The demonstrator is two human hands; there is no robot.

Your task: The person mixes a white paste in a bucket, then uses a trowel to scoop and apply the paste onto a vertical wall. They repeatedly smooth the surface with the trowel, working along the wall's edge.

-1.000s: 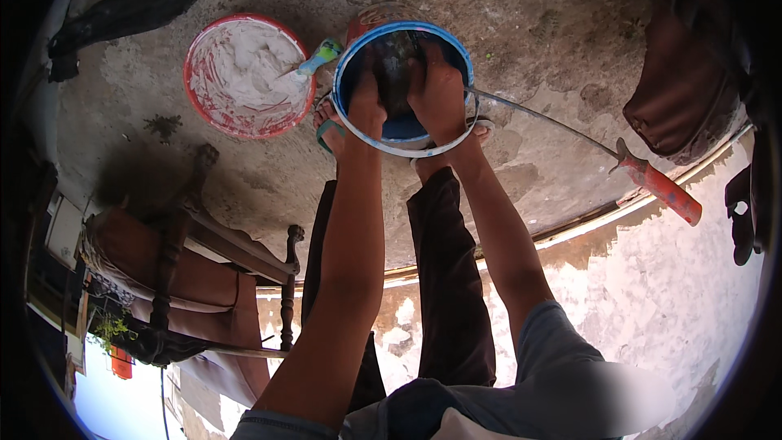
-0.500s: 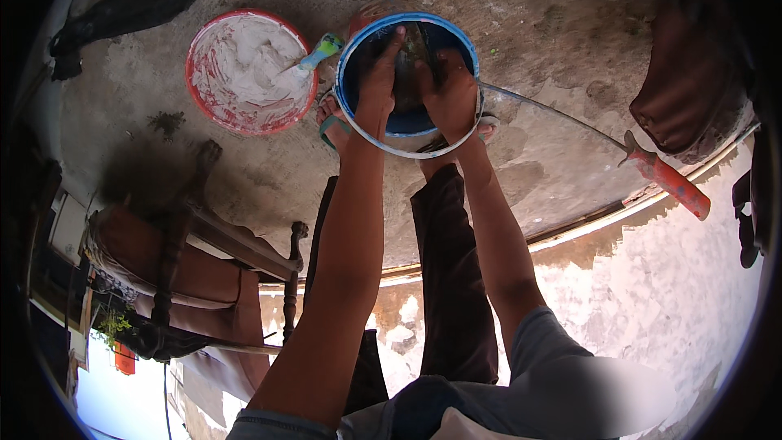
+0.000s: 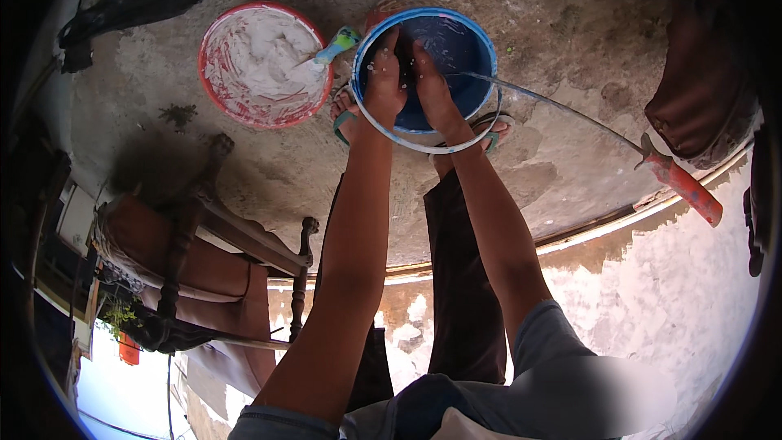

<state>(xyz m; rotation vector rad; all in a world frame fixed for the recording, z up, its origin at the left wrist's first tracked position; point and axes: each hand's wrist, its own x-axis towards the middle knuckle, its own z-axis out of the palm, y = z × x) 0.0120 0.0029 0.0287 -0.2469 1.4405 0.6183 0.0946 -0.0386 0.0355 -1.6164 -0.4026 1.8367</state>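
Both my hands are inside a blue bucket of dark water, its white wire handle lowered toward me. My left hand is near the left wall, fingers pointing into the bucket. My right hand is beside it, apart by a dark gap, its fingers stretched out. Neither hand visibly holds anything; the lower fingers are in shadow. Droplets surround them. A thin metal rod with a red handle, like a paint roller frame, leans over the bucket's right rim. Its far end is in the bucket.
Left of the bucket stands a red tub of white paste, with a green-and-blue-handled tool across its rim. A dark wooden chair is at lower left. A brown cushioned piece stands at right, near a patchy white wall.
My hands have drawn apart; the dark greenish thing seen between them earlier no longer shows. My right hand has turned and its fingers straightened. Droplets now show. The whole view has shifted slightly.
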